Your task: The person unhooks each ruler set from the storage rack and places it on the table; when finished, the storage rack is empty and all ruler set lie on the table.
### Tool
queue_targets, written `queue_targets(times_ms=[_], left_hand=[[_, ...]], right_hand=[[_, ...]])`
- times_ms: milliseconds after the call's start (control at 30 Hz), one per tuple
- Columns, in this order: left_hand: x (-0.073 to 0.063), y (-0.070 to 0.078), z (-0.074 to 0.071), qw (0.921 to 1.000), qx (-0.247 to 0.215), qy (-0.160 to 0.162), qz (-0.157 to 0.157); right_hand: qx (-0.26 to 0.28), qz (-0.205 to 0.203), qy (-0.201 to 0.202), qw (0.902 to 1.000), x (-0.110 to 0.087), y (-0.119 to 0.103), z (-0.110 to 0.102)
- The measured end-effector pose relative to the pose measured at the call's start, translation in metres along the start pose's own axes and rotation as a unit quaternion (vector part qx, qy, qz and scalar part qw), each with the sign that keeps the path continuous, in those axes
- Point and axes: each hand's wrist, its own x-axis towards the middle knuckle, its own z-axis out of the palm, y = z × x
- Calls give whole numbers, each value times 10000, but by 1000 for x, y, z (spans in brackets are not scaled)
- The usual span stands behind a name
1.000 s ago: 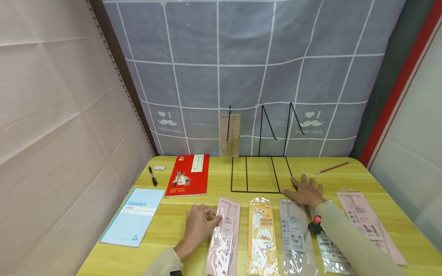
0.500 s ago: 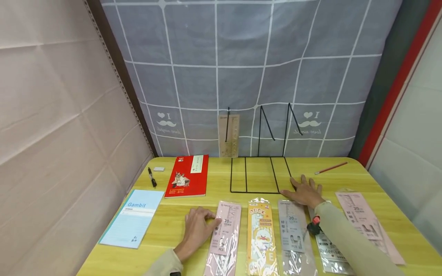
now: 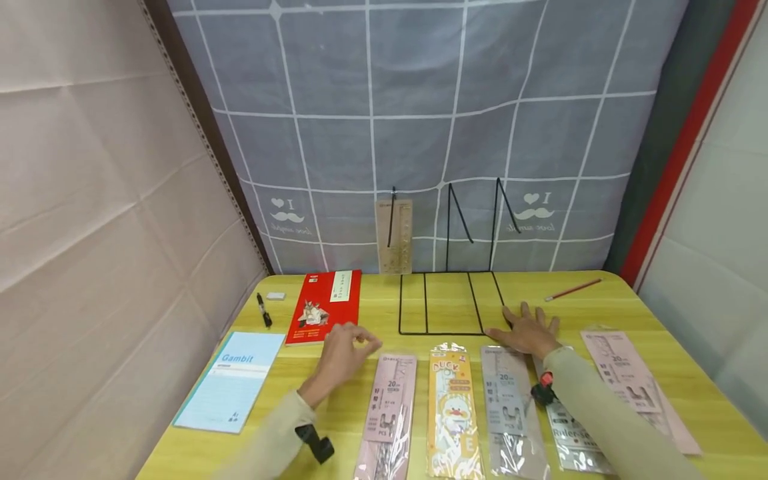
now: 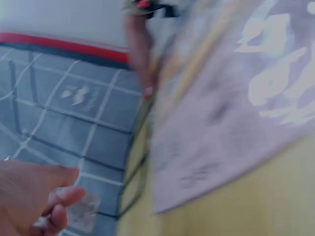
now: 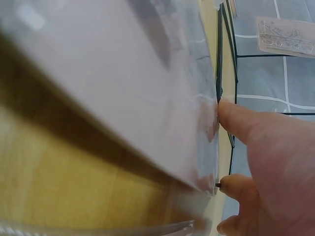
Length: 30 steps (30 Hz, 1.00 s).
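My left hand (image 3: 345,357) is above the table, left of the nearest pink ruler-set packet (image 3: 387,407); its fingers are loosely curled and hold nothing. In the left wrist view that packet (image 4: 221,118) is blurred, apart from the fingers. My right hand (image 3: 529,332) rests with spread fingers at the front right corner of a black wire display rack (image 3: 441,333). The right wrist view has its fingertips touching the rack's wire. A packaged ruler set (image 3: 394,237) hangs on the rack's left hook. The other two hooks stand bare.
A yellow duck packet (image 3: 454,413), a grey ruler packet (image 3: 507,407) and a pink packet (image 3: 621,373) lie along the front. A red book (image 3: 327,307), blue notebook (image 3: 234,380), black pen (image 3: 264,310), white eraser (image 3: 276,296) and red pencil (image 3: 573,290) lie around the rack.
My left hand has come off the near pink packet, lifting and moving forward away from it. That packet slid slightly towards me earlier. The right hand stays on the rack.
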Motion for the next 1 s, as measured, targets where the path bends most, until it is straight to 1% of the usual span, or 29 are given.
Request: queue_targets(times_ms=[67,133,200,267,300,367,467,567,633,700,767,867,1000], left_hand=[[27,4,-10,9993,-382,-12,51],[55,5,-18,9969,-787,-34,28],[82,3,-25,9922,-1243,-30,-56],[106,2,-32,9856,-1679,3,-181],[117,1,-35,9818,-1881,35,-256],[137,-1,-39,9744,-2214,213,-336],[161,1,-44,9664,-2490,485,-415],[179,6,-45,9605,-2665,689,-409],[188,10,-46,9581,-2736,772,-363],[195,13,-45,9572,-2740,861,-352],[201,16,-45,9572,-2719,935,-337],[208,19,-43,9590,-2649,962,-315],[213,21,-41,9611,-2616,833,-304]], right_hand=[[-32,15,3,10000,0,0,-2],[-42,37,-4,10000,0,0,-3],[-42,50,-13,10000,1,-1,-3],[-63,42,-14,10000,2,-1,-2],[-49,51,-24,10000,2,-2,-1],[-37,63,-52,10000,3,-3,0],[-19,73,-66,9999,2,-3,1],[6,83,-42,10000,1,-3,0],[-1,79,-13,10000,1,-4,0],[11,89,-8,10000,2,-5,0],[21,96,-5,10000,2,-5,-1],[-6,144,-18,9999,2,-6,-1],[-69,178,-15,9998,2,-5,0]])
